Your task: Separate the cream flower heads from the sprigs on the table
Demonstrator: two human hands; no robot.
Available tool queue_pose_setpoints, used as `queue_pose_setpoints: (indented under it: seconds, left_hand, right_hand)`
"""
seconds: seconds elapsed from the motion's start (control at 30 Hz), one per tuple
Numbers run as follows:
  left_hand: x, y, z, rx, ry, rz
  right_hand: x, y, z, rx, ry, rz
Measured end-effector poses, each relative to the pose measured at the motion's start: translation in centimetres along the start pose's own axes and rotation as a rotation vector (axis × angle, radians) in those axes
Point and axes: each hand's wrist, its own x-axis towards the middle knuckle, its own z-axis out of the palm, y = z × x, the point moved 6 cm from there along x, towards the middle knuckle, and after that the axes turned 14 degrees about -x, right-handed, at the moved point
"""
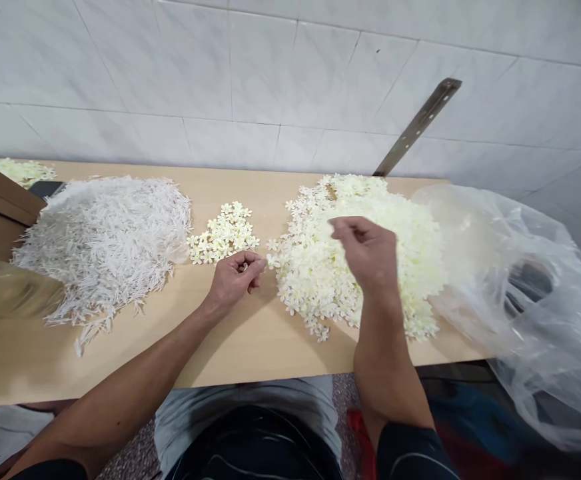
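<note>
My left hand is closed in a pinch just above the table, and a small artificial flower shows at its fingertips. My right hand hovers over a large pile of pale yellow-white artificial flowers. Its thumb and finger are pressed together; whatever lies between them, if anything, is too small to make out. Behind my left hand lies a smaller group of flowers with yellow centres. Farther left is a big heap of thin white plastic stems.
A clear plastic bag hangs over the table's right end. Against the tiled wall leans a metal strip. On the left are a brown box, a clear container and more flowers. The wooden table's front edge is close to my body.
</note>
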Motion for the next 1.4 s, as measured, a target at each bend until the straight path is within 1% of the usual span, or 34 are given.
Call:
queue_pose_setpoints:
  seconds: [0.07,0.1,0.13,0.2,0.3,0.37,0.47,0.53,0.6,0.67,0.77,0.83,0.9,0.97,1.0,1.1,1.17,1.2,1.23,1.27,1.3,1.37,1.4]
  left_hand:
    - [-0.2,0.2,0.1,0.019,0.005,-0.007]
    - [-0.2,0.3,0.2,0.028,0.009,-0.006]
    - [-0.3,0.5,0.2,0.035,0.012,-0.003]
    - [-0.4,0.7,0.3,0.035,0.008,0.009]
    - [-0.4,0.5,0.4,0.02,-0.003,0.005]
    - [-0.4,0.2,0.4,0.019,-0.014,-0.036]
    - [-0.3,-0.3,0.5,-0.008,-0.038,-0.126]
    - [-0.2,-0.5,0.4,-0.062,-0.025,-0.183]
    - [-0.1,-0.6,0.2,-0.127,0.002,-0.228]
    - [0.0,-0.7,0.1,-0.169,0.016,-0.247]
    - [0.0,-0.8,0.1,-0.172,0.005,-0.206]
    - [0.1,-0.8,0.2,-0.152,-0.013,-0.168]
    - [0.1,-0.7,0.3,-0.126,-0.034,-0.129]
    - [0.1,-0.5,0.5,-0.108,-0.052,-0.096]
    - [0.1,-0.3,0.6,-0.106,-0.062,-0.086]
    - [-0.1,0.2,1.2,-0.136,-0.088,-0.088]
    - [-0.2,0.4,1.5,-0.17,-0.099,-0.1]
    - [-0.3,0.5,1.6,-0.187,-0.106,-0.108]
    - [-0.3,0.5,1.7,-0.2,-0.11,-0.113]
    - [-0.3,0.6,1.8,-0.208,-0.11,-0.114]
    - [-0.2,0.6,1.8,-0.211,-0.11,-0.116]
    - [0.0,0.7,1.6,-0.204,-0.096,-0.114]
    - [0.1,0.7,1.4,-0.2,-0.087,-0.113]
  right_hand:
    - [-1.2,-1.9,3.6,0.041,-0.302,-0.083]
    - [-1.9,-2.7,5.0,0.043,-0.397,-0.115]
    - [-2.5,-3.4,6.1,0.039,-0.456,-0.142]
    - [-3.3,-4.2,7.7,0.062,-0.524,-0.155]
    - [-3.7,-4.6,8.2,0.112,-0.526,-0.122]
    - [-3.4,-4.4,7.7,0.133,-0.497,-0.086]
    - [-2.4,-3.4,5.9,0.191,-0.402,-0.017]
    - [-1.5,-2.1,4.1,0.23,-0.29,0.038]
    - [-0.5,-0.5,1.8,0.234,-0.137,0.101]
    - [0.1,1.1,-0.2,0.269,-0.027,0.182]
    - [0.5,2.5,-1.8,0.395,0.002,0.246]
    - [0.6,2.8,-2.2,0.459,-0.006,0.241]
    - [0.6,3.2,-2.5,0.458,0.0,0.235]
    - [0.6,3.8,-2.9,0.378,0.03,0.242]
    - [0.6,4.2,-3.2,0.301,0.057,0.246]
    - [0.7,4.9,-4.6,-0.041,0.202,0.232]
    - [0.6,4.4,-5.5,-0.221,0.338,0.191]
    - [0.5,3.9,-5.5,-0.244,0.386,0.169]
    - [0.4,3.3,-5.1,-0.214,0.394,0.152]
    - [0.3,2.7,-4.3,-0.141,0.357,0.141]
    - [0.1,2.0,-2.8,-0.037,0.255,0.138]
    - [-0.7,0.0,1.1,0.163,-0.05,0.132]
    - [-1.3,-1.0,3.1,0.214,-0.183,0.128]
